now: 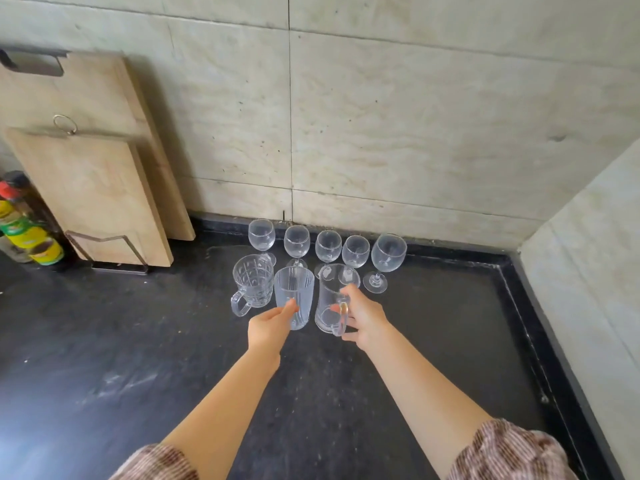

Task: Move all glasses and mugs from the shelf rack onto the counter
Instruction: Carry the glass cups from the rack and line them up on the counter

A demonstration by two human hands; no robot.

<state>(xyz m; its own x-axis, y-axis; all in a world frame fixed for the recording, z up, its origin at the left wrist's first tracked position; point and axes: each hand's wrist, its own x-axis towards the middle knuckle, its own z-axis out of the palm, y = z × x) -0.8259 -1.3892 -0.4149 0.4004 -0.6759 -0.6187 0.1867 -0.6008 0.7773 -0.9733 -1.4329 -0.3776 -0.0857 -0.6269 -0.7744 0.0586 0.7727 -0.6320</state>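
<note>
Striped sleeves (509, 452); left hand (267, 326), ribbed tumbler (295, 287); right hand (367, 320), smooth mug (329, 289)

Soft daylight, glare bottom-left on the counter (104, 341), wide-angle edge warping.

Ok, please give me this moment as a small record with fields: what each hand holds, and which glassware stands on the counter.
left hand: grips the ribbed tumbler
right hand: holds the plain mug by its handle
front left: patterned mug, untouched
back row: five wine glasses, upright
surface: black counter
far left: wooden cutting boards, standing on edge
unclear: whether the ribbed tumbler and plain mug already rest on the counter
</note>
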